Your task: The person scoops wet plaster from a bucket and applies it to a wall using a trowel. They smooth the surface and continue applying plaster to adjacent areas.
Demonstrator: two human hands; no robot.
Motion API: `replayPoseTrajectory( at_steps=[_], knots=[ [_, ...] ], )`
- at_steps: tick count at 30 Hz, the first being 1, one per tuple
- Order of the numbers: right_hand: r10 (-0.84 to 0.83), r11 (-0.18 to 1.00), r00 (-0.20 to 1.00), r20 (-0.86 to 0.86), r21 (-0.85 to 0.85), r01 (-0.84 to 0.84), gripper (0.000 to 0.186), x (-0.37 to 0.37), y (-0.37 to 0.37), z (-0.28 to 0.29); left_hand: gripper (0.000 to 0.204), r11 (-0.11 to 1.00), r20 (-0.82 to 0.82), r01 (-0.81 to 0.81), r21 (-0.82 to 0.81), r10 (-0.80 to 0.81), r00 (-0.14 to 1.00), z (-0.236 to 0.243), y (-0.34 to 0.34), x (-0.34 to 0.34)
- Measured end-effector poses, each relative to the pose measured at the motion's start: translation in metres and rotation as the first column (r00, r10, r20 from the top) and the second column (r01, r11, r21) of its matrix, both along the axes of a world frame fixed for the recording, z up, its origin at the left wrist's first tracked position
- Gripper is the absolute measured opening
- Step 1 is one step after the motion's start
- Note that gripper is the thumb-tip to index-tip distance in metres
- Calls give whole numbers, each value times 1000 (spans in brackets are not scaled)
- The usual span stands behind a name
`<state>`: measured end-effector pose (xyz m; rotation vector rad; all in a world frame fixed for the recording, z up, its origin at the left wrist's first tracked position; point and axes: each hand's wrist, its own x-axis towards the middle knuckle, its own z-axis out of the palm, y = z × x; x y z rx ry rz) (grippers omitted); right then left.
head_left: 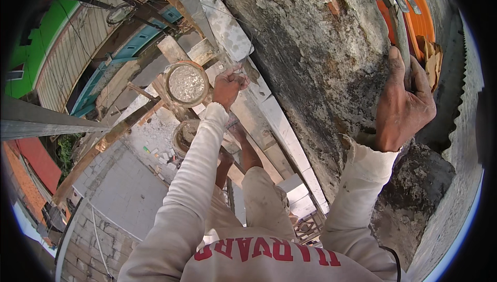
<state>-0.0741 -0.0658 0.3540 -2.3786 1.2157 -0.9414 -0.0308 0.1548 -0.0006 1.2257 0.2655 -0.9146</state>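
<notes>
Lying in bucket (167, 90): grey mortar (187, 84)

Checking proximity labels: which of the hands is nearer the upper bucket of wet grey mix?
Left. The left hand is just right of the bucket; the right hand is much farther right, across the rough stone, gripping a metal tool.

On my feed I get one lettered item: the wearer's pale sweatshirt (248, 270). Red lettering (254, 250) on its front, large block capitals, a single word, legible but upside down from my view. It runs close along the garment's visible front edge, bowed, from near its left sleeve (181, 204) toward its right (354, 194).
</notes>
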Motion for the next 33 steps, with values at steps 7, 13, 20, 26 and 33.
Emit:
replayPoseTrajectory(
  at_steps=[7,13,20,26,33],
  knots=[
    [-48,995,997,-58,-86,43,55,0,-5,-8,35,775,382,-87,626,-207,901,-11,-102,-36],
    [-7,997,1000,-30,-77,4,49,-1,-2,-12,41,639,228,-9,769,-261,938,-38,-136,-15],
    [-101,992,972,-210,-99,81,70,0,2,-13,26,538,183,-201,818,88,979,-75,-158,4],
    [46,932,887,-459,-299,-203,75,-16,-11,-11,33,-90,-147,554,828,-987,59,-74,-164,10],
    [208,728,698,-686,-368,-578,83,-24,-20,-3,40,-300,-240,609,735,-954,-180,-182,-178,23]
  ],
)
